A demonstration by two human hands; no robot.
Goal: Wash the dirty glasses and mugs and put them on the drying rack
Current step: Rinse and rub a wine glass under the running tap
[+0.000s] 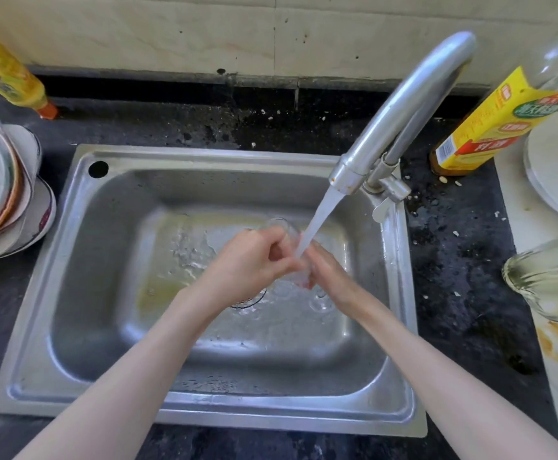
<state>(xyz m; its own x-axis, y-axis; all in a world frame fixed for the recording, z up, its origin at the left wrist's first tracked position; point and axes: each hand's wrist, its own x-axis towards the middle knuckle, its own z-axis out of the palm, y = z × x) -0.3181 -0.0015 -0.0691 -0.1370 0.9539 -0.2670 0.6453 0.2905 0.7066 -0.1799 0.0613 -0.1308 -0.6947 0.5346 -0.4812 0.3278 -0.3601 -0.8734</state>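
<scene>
Left hand (254,257) fingers curled round clear glass (282,227) under tap stream (317,220), sink (204,410) centre; right hand (324,267) fingers rubbing its side. Advise rotating glass, rinsing rim at 12 o'clock.

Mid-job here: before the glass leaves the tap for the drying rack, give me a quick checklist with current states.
1. Glass held by both hands: ok, left hand and right hand grip it.
2. Water stream hitting the glass: ok.
3. Glass rinsed clean: cannot tell, it is transparent and mostly covered.
4. Drying rack located: not ok, none in view.
5. Sink draining: cannot tell.
6. Faucet shut off: not ok, running.
</scene>
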